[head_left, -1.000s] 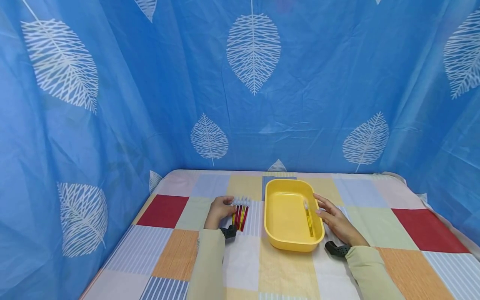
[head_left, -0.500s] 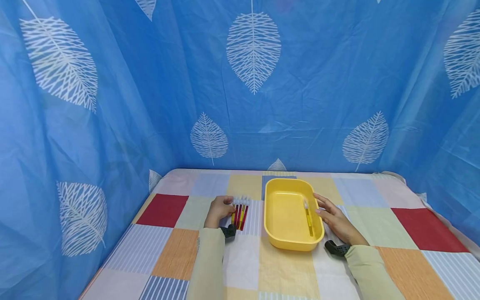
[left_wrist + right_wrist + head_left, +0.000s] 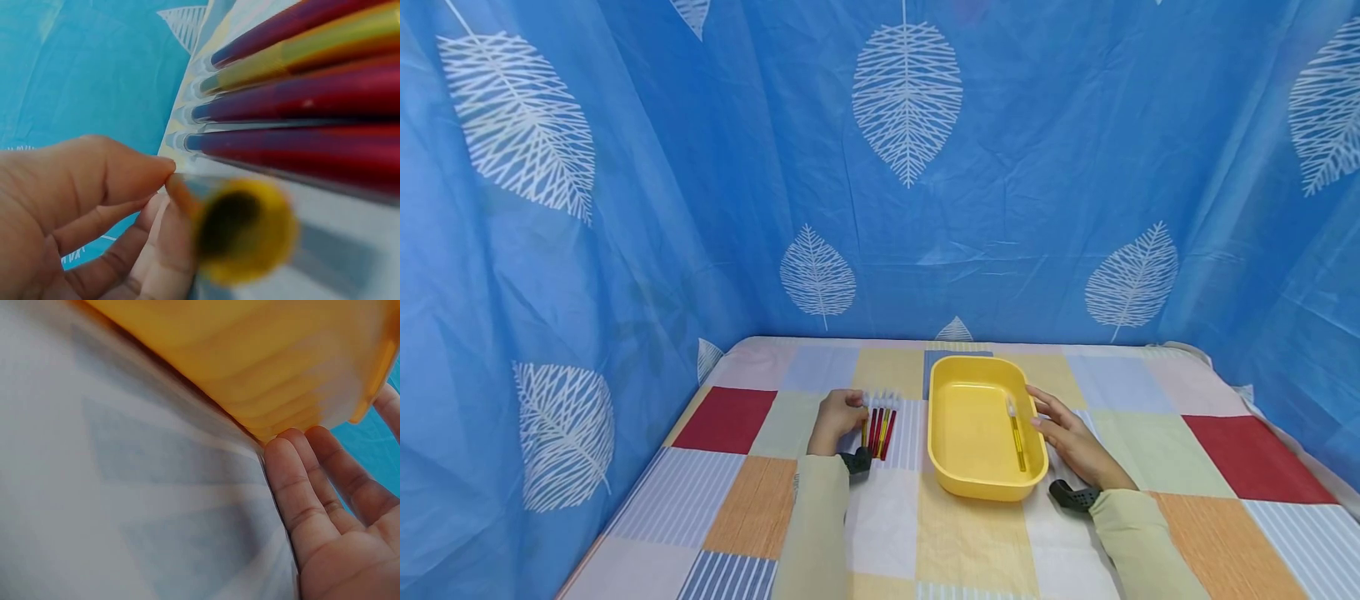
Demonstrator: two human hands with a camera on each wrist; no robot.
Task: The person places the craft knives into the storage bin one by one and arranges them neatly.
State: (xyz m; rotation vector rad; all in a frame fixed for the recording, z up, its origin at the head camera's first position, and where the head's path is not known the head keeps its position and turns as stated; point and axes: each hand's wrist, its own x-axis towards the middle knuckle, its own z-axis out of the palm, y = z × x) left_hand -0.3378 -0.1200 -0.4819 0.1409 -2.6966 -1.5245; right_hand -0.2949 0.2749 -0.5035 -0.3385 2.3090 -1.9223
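Gold capped pen (image 3: 278, 250) sits pinched in your left hand (image 3: 836, 421), thumb and fingertips narrowed on it, at nine o'clock of four capped pens (image 3: 312, 97), three red and one gold. Your right hand (image 3: 1078, 446) touches the yellow tray (image 3: 973, 442) at three o'clock, fingers nearly straight; inside, toward that side, lies another gold pen (image 3: 1017, 440).

Leftmost pen (image 3: 864, 432), pinched by left hand (image 3: 835, 421), has drawn slightly away from the red pen (image 3: 872, 431) beside it, gap widened, near end now tipped up.
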